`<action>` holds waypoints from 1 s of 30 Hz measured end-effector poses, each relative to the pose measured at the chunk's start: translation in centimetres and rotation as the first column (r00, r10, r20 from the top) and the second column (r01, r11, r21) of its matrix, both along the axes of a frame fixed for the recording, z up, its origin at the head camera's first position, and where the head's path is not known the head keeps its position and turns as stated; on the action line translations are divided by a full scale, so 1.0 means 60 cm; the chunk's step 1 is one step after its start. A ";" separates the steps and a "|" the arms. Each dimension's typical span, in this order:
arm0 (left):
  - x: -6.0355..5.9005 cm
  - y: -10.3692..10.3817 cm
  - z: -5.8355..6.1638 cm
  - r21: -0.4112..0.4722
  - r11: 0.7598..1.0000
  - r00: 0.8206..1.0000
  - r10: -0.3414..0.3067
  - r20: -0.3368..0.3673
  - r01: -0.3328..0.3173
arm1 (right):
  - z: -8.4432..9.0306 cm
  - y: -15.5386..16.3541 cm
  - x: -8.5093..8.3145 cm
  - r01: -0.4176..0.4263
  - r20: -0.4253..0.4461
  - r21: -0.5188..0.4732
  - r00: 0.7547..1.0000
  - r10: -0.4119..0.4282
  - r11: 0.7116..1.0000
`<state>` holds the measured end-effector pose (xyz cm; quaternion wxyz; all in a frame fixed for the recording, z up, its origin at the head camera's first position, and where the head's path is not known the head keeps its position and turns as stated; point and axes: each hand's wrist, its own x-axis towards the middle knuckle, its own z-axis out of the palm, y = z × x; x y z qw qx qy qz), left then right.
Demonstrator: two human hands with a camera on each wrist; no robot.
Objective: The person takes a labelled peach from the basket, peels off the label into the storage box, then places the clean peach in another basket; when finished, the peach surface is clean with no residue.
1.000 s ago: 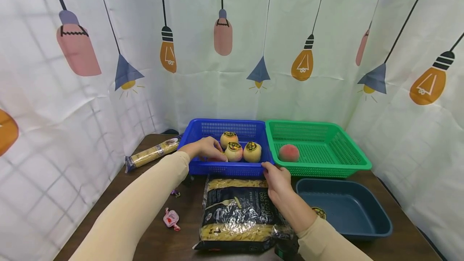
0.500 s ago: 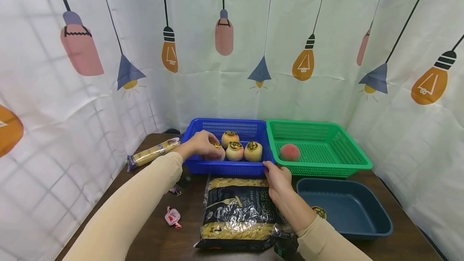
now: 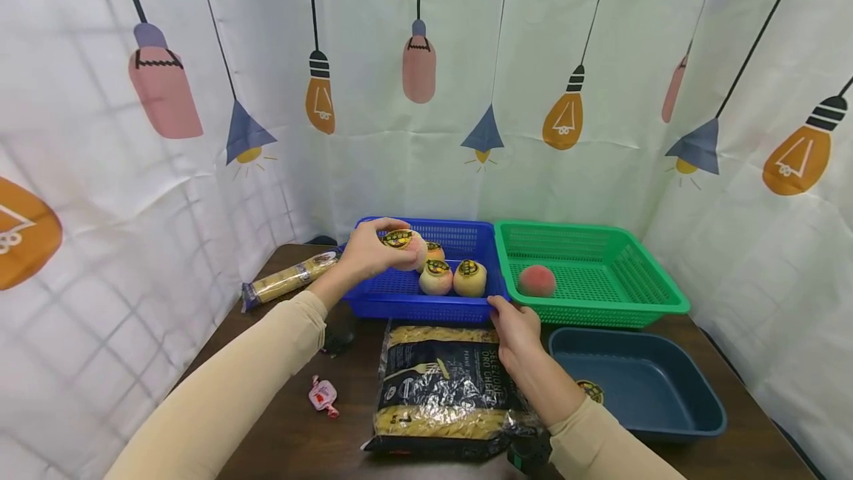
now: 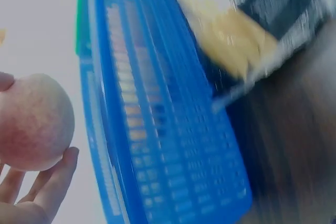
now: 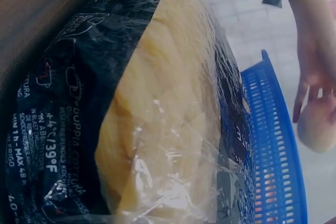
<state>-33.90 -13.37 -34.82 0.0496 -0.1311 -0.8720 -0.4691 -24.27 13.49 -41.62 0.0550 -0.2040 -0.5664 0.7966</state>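
Nearest to me on the dark tabletop (image 3: 266, 439), a pasta bag (image 3: 443, 391) lies flat to the left of my right forearm, and a pink-wrapped candy (image 3: 323, 395) lies just right of my left forearm. Right of my right forearm sits a dark blue tray (image 3: 666, 395), where a round patterned label (image 3: 591, 391) shows, partly hidden behind my arm. My right hand (image 3: 518, 328) is at the blue basket (image 3: 413, 310), fingertips touching the rim at its near right corner; I cannot tell whether they pinch it. My left hand (image 3: 363, 252) pinches a pale peach (image 3: 415, 247), dark-and-yellow label showing, raised above the left part of that basket. Three more labelled peaches (image 3: 469, 279) sit in it, to the right of my left hand and lower. A long yellow packet (image 3: 293, 279) lies left of that hand. Beyond my right hand, further right, a green basket (image 3: 600, 310) holds a red peach (image 3: 537, 281) near its left wall. Past both hands hangs a white curtain (image 3: 373, 184) printed with lamps
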 end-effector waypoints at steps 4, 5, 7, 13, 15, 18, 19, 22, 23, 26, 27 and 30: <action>0.026 0.009 -0.002 0.071 0.997 0.999 -0.014 -0.046 0.017 | -0.001 0.002 -0.002 -0.004 0.000 -0.003 1.000 0.004 1.000; 0.032 0.011 -0.005 0.079 0.997 0.998 -0.019 -0.062 0.024 | -0.001 0.002 -0.002 -0.006 -0.001 -0.004 1.000 0.006 1.000; 0.047 0.016 -0.010 0.085 0.995 0.994 -0.034 -0.103 0.043 | -0.001 0.003 -0.002 -0.008 0.000 -0.009 1.000 0.008 1.000; 0.107 0.046 -0.022 0.119 0.988 0.968 -0.071 -0.240 0.102 | 0.000 0.004 0.000 -0.010 -0.003 -0.018 1.000 0.010 1.000; 0.129 0.058 -0.024 0.146 0.981 0.961 -0.087 -0.264 0.129 | 0.000 0.004 0.001 -0.010 -0.005 -0.018 1.000 0.010 1.000; 0.159 0.075 -0.031 0.177 0.970 0.951 -0.111 -0.288 0.167 | -0.001 0.005 0.002 -0.010 -0.008 -0.017 1.000 0.009 1.000; 0.168 0.079 -0.033 0.180 0.968 0.948 -0.117 -0.295 0.175 | -0.002 0.006 0.001 -0.010 -0.007 -0.016 1.000 0.010 1.000; 0.192 0.092 -0.042 0.167 0.964 0.931 -0.142 -0.337 0.207 | -0.004 0.006 0.000 -0.008 -0.008 -0.017 1.000 0.008 1.000; 0.200 0.095 -0.045 0.163 0.962 0.925 -0.152 -0.350 0.219 | -0.004 0.005 0.000 -0.007 -0.009 -0.016 1.000 0.006 1.000; 0.221 0.104 -0.053 0.159 0.956 0.914 -0.173 -0.368 0.245 | -0.004 0.005 -0.002 -0.004 -0.008 -0.014 1.000 0.003 1.000; 0.227 0.107 -0.056 0.160 0.954 0.913 -0.179 -0.366 0.251 | -0.004 0.005 -0.003 -0.002 -0.009 -0.013 1.000 0.002 1.000; 0.242 0.116 -0.065 0.163 0.950 0.906 -0.190 -0.377 0.267 | -0.004 0.004 -0.004 0.002 -0.004 -0.009 1.000 -0.002 1.000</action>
